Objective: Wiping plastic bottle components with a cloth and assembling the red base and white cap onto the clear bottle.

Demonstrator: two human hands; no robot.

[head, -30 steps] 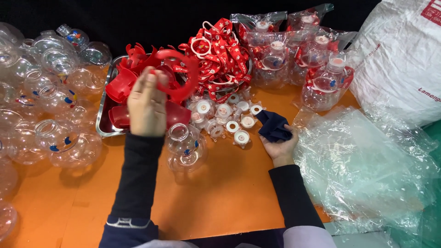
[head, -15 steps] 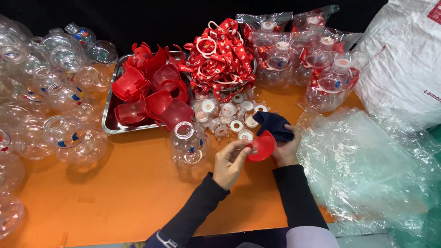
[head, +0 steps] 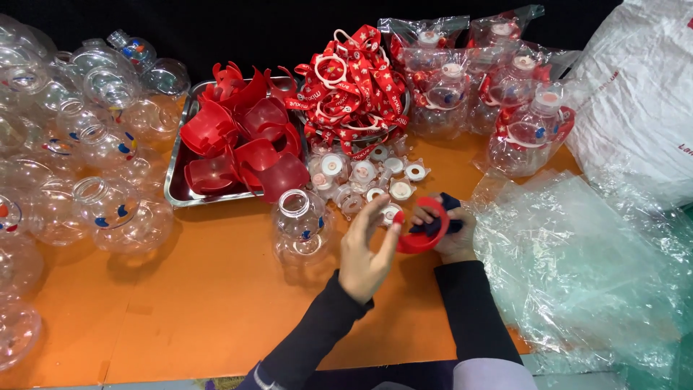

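- Head view: left hand [head: 366,254] pinching the rim of a red plastic ring [head: 421,235], grip closing on it near the middle of the orange table [head: 188,303].
- Right hand [head: 449,232] gripping a dark blue cloth [head: 438,221] against the same ring.
- Clear plastic bottle [head: 299,225] standing just left of the hands.
- White caps [head: 368,177] lying behind the hands.
- Metal tray [head: 175,189] carrying red plastic holders [head: 242,148], toward the far edge.
- Red straps [head: 354,83] heaped at the far edge.
- Clear bags [head: 577,267] lying at the right edge.

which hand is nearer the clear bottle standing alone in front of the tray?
Left. The left hand is just right of the clear bottle; the right hand sits farther right, behind the red ring both hands hold.
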